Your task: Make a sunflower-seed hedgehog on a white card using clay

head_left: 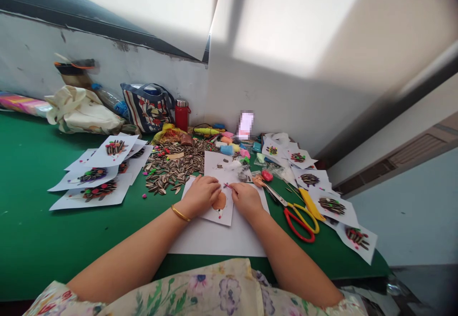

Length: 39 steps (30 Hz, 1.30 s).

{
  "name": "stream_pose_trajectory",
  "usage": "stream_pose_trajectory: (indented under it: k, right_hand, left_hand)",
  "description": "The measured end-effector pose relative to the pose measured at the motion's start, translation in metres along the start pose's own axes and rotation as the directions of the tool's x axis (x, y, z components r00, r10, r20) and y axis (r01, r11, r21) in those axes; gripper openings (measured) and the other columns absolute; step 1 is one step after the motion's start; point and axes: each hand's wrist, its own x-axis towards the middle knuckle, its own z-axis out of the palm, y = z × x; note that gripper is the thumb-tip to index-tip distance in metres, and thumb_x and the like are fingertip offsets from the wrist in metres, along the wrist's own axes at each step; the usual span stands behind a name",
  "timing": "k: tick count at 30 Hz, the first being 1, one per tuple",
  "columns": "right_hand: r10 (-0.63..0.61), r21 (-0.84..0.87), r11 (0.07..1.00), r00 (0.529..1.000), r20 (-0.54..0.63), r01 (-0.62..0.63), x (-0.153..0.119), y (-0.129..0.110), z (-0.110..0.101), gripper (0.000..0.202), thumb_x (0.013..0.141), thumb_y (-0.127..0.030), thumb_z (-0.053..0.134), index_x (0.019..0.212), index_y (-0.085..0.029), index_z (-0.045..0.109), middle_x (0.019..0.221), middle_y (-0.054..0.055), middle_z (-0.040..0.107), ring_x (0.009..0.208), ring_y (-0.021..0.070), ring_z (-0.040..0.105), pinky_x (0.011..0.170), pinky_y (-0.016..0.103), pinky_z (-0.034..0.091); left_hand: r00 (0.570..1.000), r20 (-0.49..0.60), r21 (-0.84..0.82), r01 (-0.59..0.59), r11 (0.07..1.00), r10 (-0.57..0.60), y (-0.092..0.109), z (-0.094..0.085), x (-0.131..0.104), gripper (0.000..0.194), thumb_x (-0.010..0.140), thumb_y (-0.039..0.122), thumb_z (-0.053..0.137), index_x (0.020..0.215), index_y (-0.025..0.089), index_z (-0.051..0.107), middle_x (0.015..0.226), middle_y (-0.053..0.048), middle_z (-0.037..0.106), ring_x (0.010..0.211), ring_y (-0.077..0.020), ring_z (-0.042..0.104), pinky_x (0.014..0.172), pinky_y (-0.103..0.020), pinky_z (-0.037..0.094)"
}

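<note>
A small white card (225, 218) lies on larger white paper (214, 242) in front of me, with an orange-brown clay shape (219, 201) and small pink dots on it. My left hand (202, 194) rests on the card's left side, fingers bent together beside the clay shape; whether they hold anything is hidden. My right hand (246, 199) is closed in a pinch at the card's upper right, on a small purple piece (226, 186). Beyond the hands, another white sheet (211, 161) carries a few seeds.
Striped seeds (171, 175) are heaped at back left. Decorated cards lie left (93, 201) and right (332, 206). Scissors (300, 218) with red and yellow handles are right of my right hand. Clay packets (226, 150), a phone (245, 125), a red bottle (182, 115) and bags (148, 108) stand behind.
</note>
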Motion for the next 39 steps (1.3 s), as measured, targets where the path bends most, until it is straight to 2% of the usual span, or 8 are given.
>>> stream_pose_trajectory:
  k: [6, 12, 16, 22, 25, 31, 34, 39]
  right_hand:
    - [0.028, -0.035, 0.999, 0.999, 0.038, -0.026, -0.002, -0.001, -0.008, 0.027, 0.089, -0.017, 0.051, 0.106, -0.022, 0.072, 0.098, 0.006, 0.073, 0.093, 0.0194, 0.064, 0.08, 0.027, 0.043]
    - [0.122, -0.016, 0.992, 0.99, 0.065, -0.121, -0.011, 0.013, -0.023, 0.025, 0.083, -0.017, 0.055, 0.096, -0.023, 0.074, 0.096, 0.003, 0.074, 0.09, 0.0184, 0.065, 0.077, 0.026, 0.043]
    - [0.157, -0.019, 0.987, 0.987, 0.025, -0.157, -0.011, 0.025, -0.027, 0.029, 0.084, -0.017, 0.052, 0.103, -0.023, 0.073, 0.1, 0.003, 0.073, 0.094, 0.0185, 0.064, 0.081, 0.027, 0.043]
    - [0.139, -0.196, 0.969, 0.988, -0.069, -0.15, -0.01, 0.025, -0.028, 0.026, 0.085, -0.019, 0.059, 0.106, -0.025, 0.072, 0.108, 0.008, 0.067, 0.109, 0.0255, 0.053, 0.088, 0.035, 0.037]
    - [0.059, -0.198, 0.978, 0.997, -0.059, -0.07, -0.003, 0.019, -0.027, 0.027, 0.088, -0.021, 0.059, 0.111, -0.027, 0.071, 0.109, 0.008, 0.066, 0.108, 0.0252, 0.052, 0.091, 0.036, 0.035]
    - [-0.131, -0.135, 0.981, 0.989, 0.062, 0.138, 0.023, 0.01, -0.011, 0.029, 0.095, -0.022, 0.053, 0.117, -0.032, 0.07, 0.103, 0.006, 0.067, 0.1, 0.0229, 0.052, 0.085, 0.033, 0.037]
    - [-0.153, -0.104, 0.982, 0.986, 0.066, 0.16, 0.029, 0.011, -0.004, 0.025, 0.095, -0.026, 0.054, 0.112, -0.032, 0.072, 0.1, 0.005, 0.066, 0.098, 0.0222, 0.052, 0.083, 0.033, 0.037]
    - [-0.14, -0.011, 0.99, 0.99, 0.024, 0.14, 0.029, 0.016, -0.002, 0.014, 0.091, -0.024, 0.061, 0.095, -0.025, 0.074, 0.096, 0.005, 0.067, 0.097, 0.0209, 0.053, 0.086, 0.032, 0.038]
  left_hand:
    - [1.0, 0.006, 0.001, 0.003, 1.0, -0.003, -0.001, 0.0, 0.0, 0.027, 0.095, 0.03, 0.048, 0.109, 0.024, 0.07, 0.117, -0.006, 0.067, 0.107, -0.0229, 0.058, 0.096, -0.039, 0.039]
    - [1.0, 0.01, 0.002, 0.015, 1.0, -0.015, -0.001, 0.001, -0.001, 0.026, 0.095, 0.028, 0.048, 0.107, 0.025, 0.07, 0.118, -0.005, 0.067, 0.108, -0.0232, 0.058, 0.096, -0.04, 0.039]
    - [0.999, 0.011, 0.0, 0.032, 1.0, -0.032, -0.001, 0.001, -0.001, 0.026, 0.094, 0.027, 0.048, 0.107, 0.024, 0.07, 0.118, -0.006, 0.067, 0.109, -0.0234, 0.058, 0.099, -0.041, 0.038]
    - [0.998, 0.014, 0.009, 0.054, 0.999, -0.054, 0.0, -0.001, -0.001, 0.026, 0.093, 0.025, 0.048, 0.107, 0.024, 0.071, 0.116, -0.006, 0.067, 0.109, -0.024, 0.058, 0.1, -0.042, 0.038]
    - [0.998, 0.019, 0.004, 0.054, 0.999, -0.054, 0.001, -0.002, 0.0, 0.026, 0.093, 0.026, 0.048, 0.106, 0.024, 0.071, 0.115, -0.006, 0.067, 0.108, -0.0237, 0.058, 0.099, -0.041, 0.038]
    - [0.999, 0.012, 0.005, 0.048, 0.999, -0.048, 0.001, -0.003, 0.0, 0.026, 0.093, 0.027, 0.049, 0.106, 0.024, 0.071, 0.113, -0.007, 0.068, 0.105, -0.0245, 0.059, 0.098, -0.043, 0.039]
    - [0.999, 0.004, 0.003, 0.045, 0.999, -0.045, 0.0, -0.001, 0.0, 0.026, 0.093, 0.026, 0.049, 0.106, 0.024, 0.072, 0.112, -0.008, 0.068, 0.106, -0.0246, 0.059, 0.098, -0.043, 0.04]
    - [0.999, 0.011, 0.009, 0.049, 0.999, -0.049, -0.001, 0.0, 0.0, 0.026, 0.092, 0.023, 0.049, 0.106, 0.024, 0.071, 0.115, -0.007, 0.067, 0.107, -0.0247, 0.059, 0.098, -0.043, 0.039]
